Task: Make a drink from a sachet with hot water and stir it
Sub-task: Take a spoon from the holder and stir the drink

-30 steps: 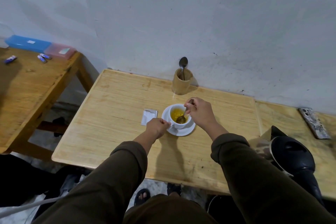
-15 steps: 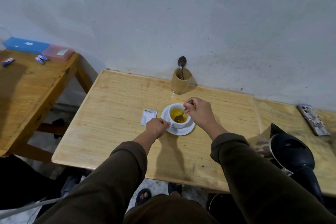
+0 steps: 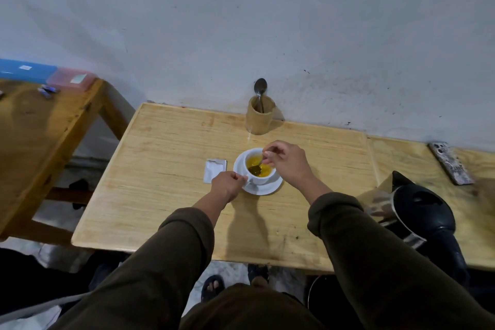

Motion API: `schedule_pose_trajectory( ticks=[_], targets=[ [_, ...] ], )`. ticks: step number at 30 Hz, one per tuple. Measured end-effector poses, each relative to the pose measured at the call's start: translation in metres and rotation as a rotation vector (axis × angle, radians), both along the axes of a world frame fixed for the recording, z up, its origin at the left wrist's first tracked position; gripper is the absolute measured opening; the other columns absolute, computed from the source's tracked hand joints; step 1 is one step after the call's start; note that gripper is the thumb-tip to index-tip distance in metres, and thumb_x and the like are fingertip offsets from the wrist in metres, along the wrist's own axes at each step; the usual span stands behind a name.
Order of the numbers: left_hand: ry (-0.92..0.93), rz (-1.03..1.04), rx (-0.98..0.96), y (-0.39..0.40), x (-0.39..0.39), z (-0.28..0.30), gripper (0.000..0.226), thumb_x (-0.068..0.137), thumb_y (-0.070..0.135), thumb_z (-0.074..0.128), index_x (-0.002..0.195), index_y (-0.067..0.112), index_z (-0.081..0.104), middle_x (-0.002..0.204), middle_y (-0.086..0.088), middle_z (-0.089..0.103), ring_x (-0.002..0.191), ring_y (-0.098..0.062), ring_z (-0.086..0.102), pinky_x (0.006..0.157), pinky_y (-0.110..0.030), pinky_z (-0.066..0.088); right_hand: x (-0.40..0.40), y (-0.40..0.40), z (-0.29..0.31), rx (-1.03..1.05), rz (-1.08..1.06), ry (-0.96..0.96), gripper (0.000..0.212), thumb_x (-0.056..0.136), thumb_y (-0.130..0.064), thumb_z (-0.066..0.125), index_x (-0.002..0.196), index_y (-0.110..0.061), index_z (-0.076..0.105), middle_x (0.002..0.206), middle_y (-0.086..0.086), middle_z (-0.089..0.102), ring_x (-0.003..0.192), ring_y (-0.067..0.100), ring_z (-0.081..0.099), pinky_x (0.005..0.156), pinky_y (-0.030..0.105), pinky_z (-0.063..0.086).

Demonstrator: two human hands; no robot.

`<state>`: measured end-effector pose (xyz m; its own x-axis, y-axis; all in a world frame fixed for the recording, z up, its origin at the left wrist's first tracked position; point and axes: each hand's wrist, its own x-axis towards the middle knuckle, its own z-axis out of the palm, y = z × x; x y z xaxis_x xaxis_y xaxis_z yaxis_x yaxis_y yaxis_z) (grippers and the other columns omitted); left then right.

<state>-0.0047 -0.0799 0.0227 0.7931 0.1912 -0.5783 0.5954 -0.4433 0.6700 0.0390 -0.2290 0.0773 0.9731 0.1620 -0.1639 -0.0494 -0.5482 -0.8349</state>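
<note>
A white cup of yellow drink stands on a white saucer in the middle of the light wooden table. My right hand pinches the handle of a spoon whose bowl sits in the liquid. My left hand is closed at the cup's handle on the left side. A torn white sachet lies flat just left of the saucer.
A wooden holder with a second spoon stands against the wall behind the cup. A black kettle sits at the right, a phone beyond it. A darker table with blue and pink boxes is at left.
The spoon's bowl has shifted a little inside the cup as my right hand stirs. My left hand stays at the cup.
</note>
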Motion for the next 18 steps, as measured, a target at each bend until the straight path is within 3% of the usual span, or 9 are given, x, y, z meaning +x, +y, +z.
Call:
schedule_pose_trajectory(
  ticks=[2, 6, 8, 11, 15, 18],
  targets=[
    [-0.008, 0.006, 0.003, 0.0, 0.0, -0.001, 0.041, 0.093, 0.039, 0.052, 0.115, 0.007, 0.067, 0.108, -0.011, 0.065, 0.094, -0.023, 0.054, 0.087, -0.032, 0.046, -0.003, -0.002, 0.001, 0.014, -0.001, 0.022, 0.01, 0.087, -0.007, 0.061, 0.092, -0.005, 0.07, 0.084, 0.007, 0.071, 0.08, 0.021, 0.071, 0.085, 0.038, 0.058],
    [-0.032, -0.003, 0.029, -0.002, -0.001, -0.005, 0.041, 0.094, 0.039, 0.051, 0.114, 0.006, 0.066, 0.116, -0.016, 0.067, 0.106, -0.03, 0.059, 0.09, -0.035, 0.047, -0.014, -0.011, 0.003, -0.114, 0.002, -0.055, 0.015, 0.086, -0.017, 0.065, 0.096, -0.009, 0.072, 0.091, -0.001, 0.059, 0.08, 0.007, 0.056, 0.071, 0.009, 0.041],
    [-0.043, -0.01, 0.041, -0.003, -0.002, -0.006, 0.041, 0.095, 0.038, 0.049, 0.114, 0.006, 0.066, 0.117, -0.016, 0.067, 0.109, -0.032, 0.059, 0.091, -0.036, 0.047, -0.021, -0.016, 0.004, -0.048, -0.042, -0.009, 0.013, 0.087, -0.017, 0.064, 0.094, -0.01, 0.071, 0.084, -0.003, 0.063, 0.073, 0.006, 0.056, 0.068, 0.014, 0.044],
    [-0.058, -0.032, 0.074, -0.003, -0.003, -0.007, 0.039, 0.096, 0.036, 0.049, 0.109, 0.004, 0.068, 0.114, -0.018, 0.069, 0.108, -0.034, 0.061, 0.09, -0.036, 0.048, -0.033, -0.022, 0.005, 0.067, -0.104, 0.071, 0.007, 0.087, -0.011, 0.063, 0.088, -0.01, 0.069, 0.056, -0.009, 0.064, 0.056, 0.013, 0.056, 0.057, 0.022, 0.049],
    [-0.083, -0.079, 0.091, -0.003, -0.003, -0.009, 0.037, 0.096, 0.034, 0.048, 0.097, 0.004, 0.069, 0.111, -0.02, 0.069, 0.107, -0.035, 0.062, 0.09, -0.037, 0.048, -0.049, -0.03, 0.006, 0.084, -0.167, 0.094, 0.01, 0.083, -0.018, 0.069, 0.073, -0.016, 0.069, 0.058, 0.003, 0.064, 0.049, 0.007, 0.059, 0.055, 0.019, 0.051],
    [-0.076, -0.091, 0.088, -0.002, -0.003, -0.01, 0.042, 0.097, 0.037, 0.046, 0.107, 0.002, 0.067, 0.115, -0.019, 0.068, 0.11, -0.034, 0.06, 0.095, -0.038, 0.046, -0.062, -0.036, 0.002, 0.108, -0.19, 0.154, 0.016, 0.081, -0.023, 0.071, 0.07, -0.012, 0.071, 0.064, 0.008, 0.067, 0.053, 0.012, 0.06, 0.055, 0.022, 0.051]
  ],
)
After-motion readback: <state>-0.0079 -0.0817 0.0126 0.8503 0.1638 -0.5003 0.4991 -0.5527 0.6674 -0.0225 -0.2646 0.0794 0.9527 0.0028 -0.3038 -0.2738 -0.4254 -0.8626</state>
